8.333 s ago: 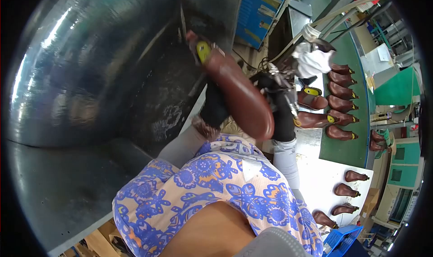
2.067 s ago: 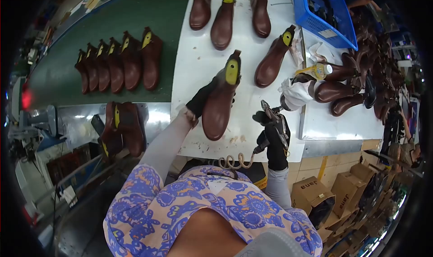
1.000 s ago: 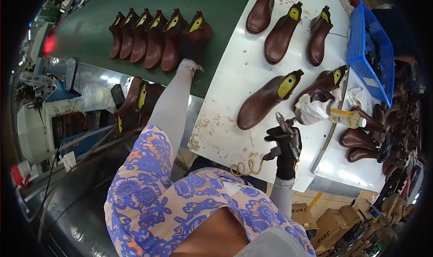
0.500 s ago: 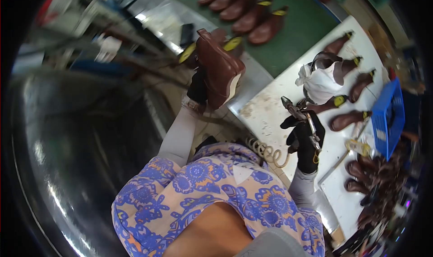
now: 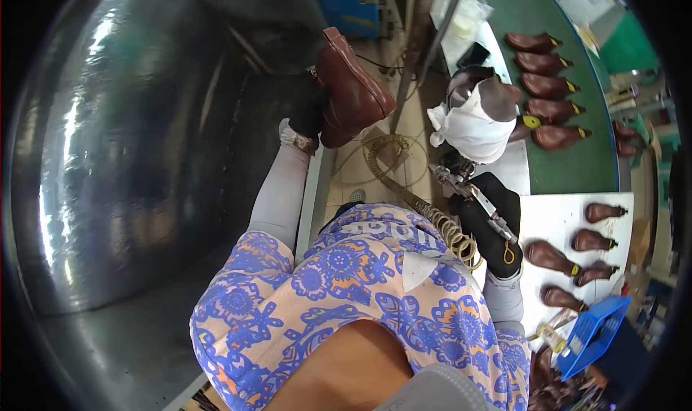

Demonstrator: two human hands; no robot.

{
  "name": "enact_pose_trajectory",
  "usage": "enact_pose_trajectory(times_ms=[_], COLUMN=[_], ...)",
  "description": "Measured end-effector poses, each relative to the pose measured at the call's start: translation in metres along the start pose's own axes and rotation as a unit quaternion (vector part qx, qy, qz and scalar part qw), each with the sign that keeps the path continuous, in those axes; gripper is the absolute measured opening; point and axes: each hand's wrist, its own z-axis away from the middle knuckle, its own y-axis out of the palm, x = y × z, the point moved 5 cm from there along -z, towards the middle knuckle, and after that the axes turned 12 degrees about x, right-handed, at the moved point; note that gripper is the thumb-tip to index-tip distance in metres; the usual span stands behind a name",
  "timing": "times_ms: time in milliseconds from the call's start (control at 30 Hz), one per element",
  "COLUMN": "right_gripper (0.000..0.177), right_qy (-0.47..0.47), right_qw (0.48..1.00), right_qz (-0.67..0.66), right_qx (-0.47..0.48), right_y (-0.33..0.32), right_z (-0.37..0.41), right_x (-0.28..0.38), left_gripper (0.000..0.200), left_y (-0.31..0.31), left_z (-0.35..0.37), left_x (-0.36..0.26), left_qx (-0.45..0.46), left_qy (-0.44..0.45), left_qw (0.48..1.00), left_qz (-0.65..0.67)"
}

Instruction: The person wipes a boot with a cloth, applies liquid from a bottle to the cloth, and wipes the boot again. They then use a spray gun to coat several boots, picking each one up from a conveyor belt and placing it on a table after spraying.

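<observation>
My left hand (image 5: 310, 110), in a black glove, is closed around a brown leather boot (image 5: 355, 90). The boot is tilted, with its pull loop at the top and its toe to the right. My right hand (image 5: 490, 220), also black-gloved, grips a metal spray gun (image 5: 472, 195) whose nozzle points up and left. At the gun's head is a dark cup (image 5: 497, 97) wrapped in a knotted white cloth (image 5: 476, 133). A coiled air hose (image 5: 440, 223) hangs beside the gun. Parts of the left fingers are hidden behind the boot.
A large shiny dark booth (image 5: 144, 173) curves along my left. To the right, several brown shoe uppers (image 5: 548, 86) lie on a green belt (image 5: 569, 173), others on a white table (image 5: 540, 216). A blue basket (image 5: 595, 335) stands on that table's near side.
My view has swung left, so the dark booth now lies behind the boot and the white table sits farther right. Both hands keep hold of the boot and the spray gun.
</observation>
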Motion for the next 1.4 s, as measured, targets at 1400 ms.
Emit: enact_pose_trajectory(times_ms=[1400], right_gripper=[0.024], right_qy=[-0.181], right_qw=[0.965], right_qz=[0.131], right_qx=[0.140], right_y=[0.088], right_z=[0.026], right_x=[0.049], left_gripper=[0.056], left_y=[-0.027], left_z=[0.186], left_x=[-0.078], left_qx=[-0.141], left_qy=[0.074], left_qw=[0.978], left_qz=[0.135])
